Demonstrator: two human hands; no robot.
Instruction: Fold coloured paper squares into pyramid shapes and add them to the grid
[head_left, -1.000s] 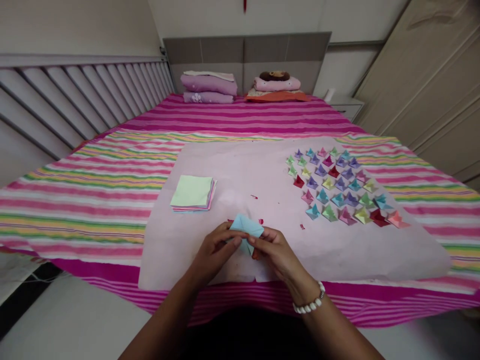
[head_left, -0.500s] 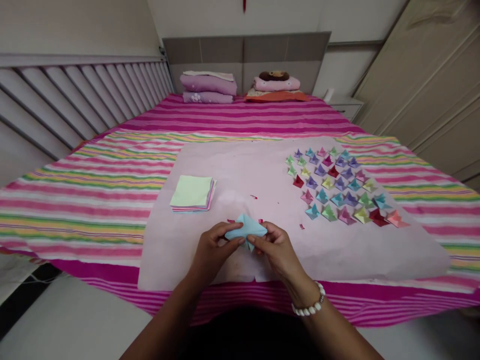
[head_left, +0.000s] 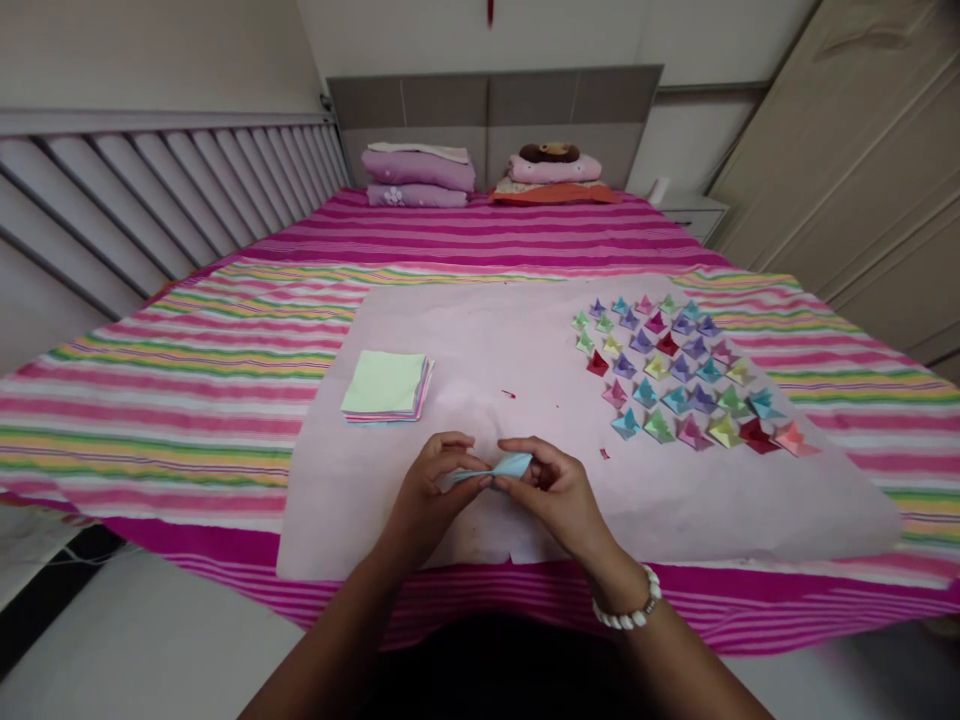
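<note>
A light-blue folded origami paper [head_left: 513, 465] is held between my two hands above the near part of a pale sheet [head_left: 480, 340]. My left hand [head_left: 431, 485] pinches its left end between thumb and fingers. With thumb and index finger, my right hand [head_left: 553, 487] grips the right part; a white bead bracelet circles that wrist. The thumbs nearly meet at the paper's middle, and fingers cover much of it. Left of the hands lies a stack of square coloured papers [head_left: 384, 384], pale green on top. Rows of small folded paper pieces [head_left: 679, 368] in many colours stand to the right.
Small red scraps [head_left: 604, 454] lie on the sheet. Beneath it spreads a striped bedcover [head_left: 172, 400]. Folded bedding [head_left: 418, 175] rests by the headboard [head_left: 442, 100]. A slatted rail [head_left: 187, 190] runs along the left, and a wardrobe [head_left: 862, 180] stands at the right.
The blue paper, earlier spread wide with a point upward, now appears narrower and turned more edge-on. Both hands have drawn closer together around its middle.
</note>
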